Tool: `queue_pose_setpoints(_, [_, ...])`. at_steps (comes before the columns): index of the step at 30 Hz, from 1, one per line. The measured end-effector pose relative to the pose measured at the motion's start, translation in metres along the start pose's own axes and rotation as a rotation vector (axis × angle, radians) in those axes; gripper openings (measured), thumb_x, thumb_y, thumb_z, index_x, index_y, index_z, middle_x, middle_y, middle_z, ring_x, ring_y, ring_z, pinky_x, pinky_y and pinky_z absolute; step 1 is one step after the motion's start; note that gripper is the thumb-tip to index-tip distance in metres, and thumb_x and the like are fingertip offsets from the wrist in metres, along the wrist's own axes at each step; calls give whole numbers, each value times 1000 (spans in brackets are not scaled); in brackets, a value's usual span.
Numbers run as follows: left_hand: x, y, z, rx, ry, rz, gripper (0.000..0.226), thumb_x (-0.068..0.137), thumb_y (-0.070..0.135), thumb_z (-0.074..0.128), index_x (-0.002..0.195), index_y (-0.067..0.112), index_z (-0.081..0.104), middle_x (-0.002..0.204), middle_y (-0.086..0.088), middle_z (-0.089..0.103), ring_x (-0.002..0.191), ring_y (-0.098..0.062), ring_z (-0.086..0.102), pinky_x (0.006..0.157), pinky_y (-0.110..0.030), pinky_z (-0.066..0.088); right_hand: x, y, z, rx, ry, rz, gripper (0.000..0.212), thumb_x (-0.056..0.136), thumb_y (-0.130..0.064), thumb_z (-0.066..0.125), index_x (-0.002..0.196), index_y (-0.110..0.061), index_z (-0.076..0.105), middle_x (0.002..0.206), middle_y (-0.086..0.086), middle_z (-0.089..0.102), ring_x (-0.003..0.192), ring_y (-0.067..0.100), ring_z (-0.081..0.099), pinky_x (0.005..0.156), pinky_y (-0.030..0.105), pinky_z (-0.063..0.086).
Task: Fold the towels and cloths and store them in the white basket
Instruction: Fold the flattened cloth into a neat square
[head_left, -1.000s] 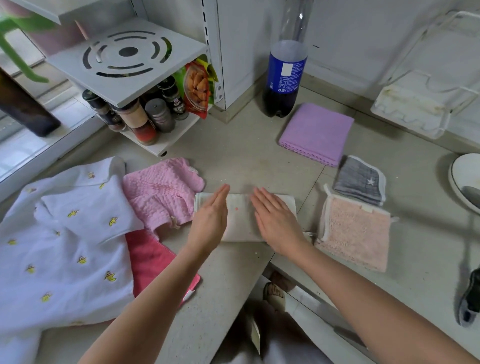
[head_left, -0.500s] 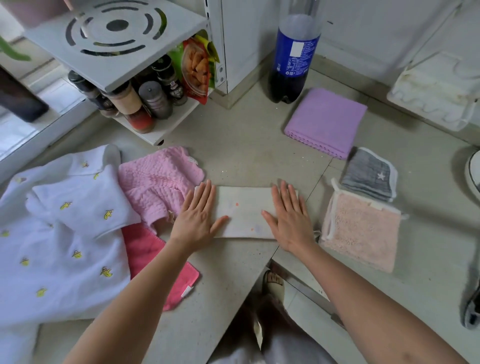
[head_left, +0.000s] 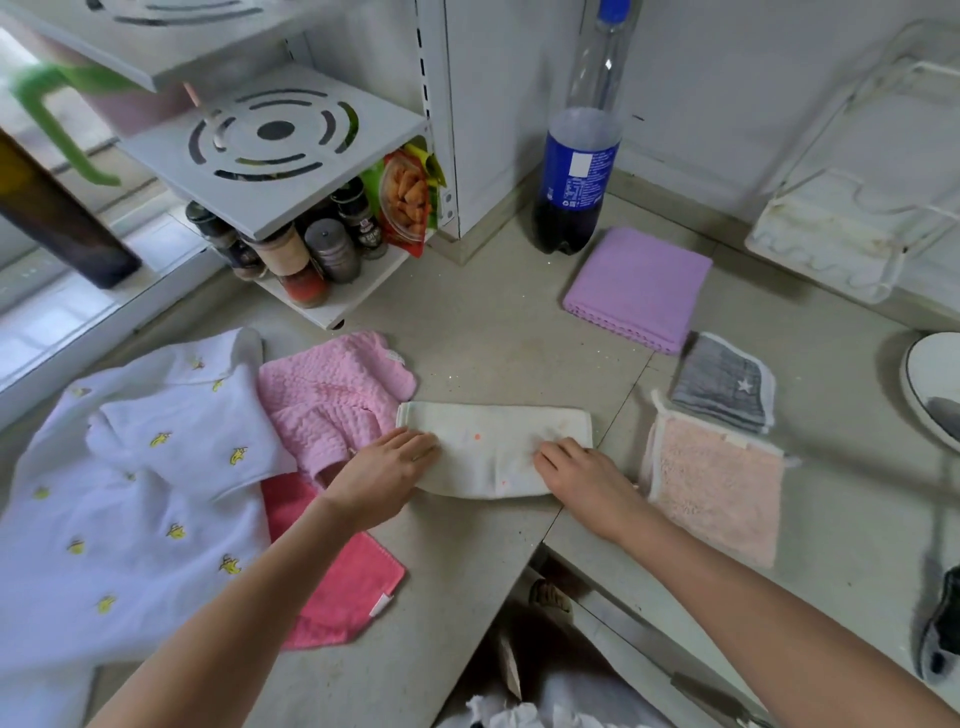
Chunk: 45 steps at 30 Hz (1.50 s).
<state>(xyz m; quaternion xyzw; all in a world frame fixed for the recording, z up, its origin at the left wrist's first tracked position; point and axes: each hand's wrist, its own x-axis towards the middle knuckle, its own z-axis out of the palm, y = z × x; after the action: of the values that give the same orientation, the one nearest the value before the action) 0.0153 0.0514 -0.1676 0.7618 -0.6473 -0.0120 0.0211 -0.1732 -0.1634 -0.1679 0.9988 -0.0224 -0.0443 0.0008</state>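
A white cloth (head_left: 493, 447), folded into a long strip, lies on the counter in front of me. My left hand (head_left: 387, 467) grips its near left end with curled fingers. My right hand (head_left: 584, 475) pinches its near right part. To the right lie a folded peach cloth (head_left: 717, 483), a folded grey cloth with a star (head_left: 722, 384) and a folded purple cloth (head_left: 639, 286). On the left are a crumpled pink knit cloth (head_left: 332, 395), a hot-pink cloth (head_left: 337, 587) and a large white banana-print cloth (head_left: 130, 493). The white basket (head_left: 810, 260) stands at the back right.
A cola bottle (head_left: 576, 182) stands behind the purple cloth. A white rack with spice jars (head_left: 311, 260) fills the back left. A white plate (head_left: 930, 384) sits at the right edge. The counter's inner corner edge (head_left: 540, 540) runs just below my hands.
Both hands slid apart along the white cloth and drew back to its near edge. Their flat fingers have curled onto the cloth.
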Motion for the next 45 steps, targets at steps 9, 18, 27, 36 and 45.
queue_pose_setpoints(9, [15,19,-7,-116,-124,-239,52,92,55,29,113,25,67,114,0,66,108,-22,59,99,-39,45,15,10,-20,500,-194,287,48,89,-52,53,122,-17,60,128,-3,48,120,17,43,100,31,35])
queue_pose_setpoints(18, [50,54,22,-176,-354,-268,70,90,50,-4,149,13,-14,155,0,-23,144,-20,-21,118,-35,-13,41,13,-15,709,-107,1010,58,91,-35,59,129,2,36,130,20,51,119,36,51,94,40,46])
queue_pose_setpoints(27, [56,50,27,-263,-437,-278,76,99,49,26,147,14,-22,154,1,-29,141,-19,-29,117,-42,-14,43,16,-13,944,-2,1095,41,97,-35,50,110,3,56,117,19,61,106,34,57,84,35,45])
queue_pose_setpoints(36, [62,42,9,-316,-413,-313,81,94,49,45,153,19,0,159,6,-12,146,-17,-13,119,-46,-3,53,-14,-44,912,300,827,17,93,-23,56,90,-9,47,79,3,57,75,25,54,61,30,34])
queue_pose_setpoints(45, [3,-5,-16,-1740,343,-1215,36,101,34,39,120,7,55,116,-9,54,102,-22,53,91,-35,43,102,-81,-50,994,112,663,18,83,-13,63,99,-9,58,95,6,67,90,25,61,75,30,44])
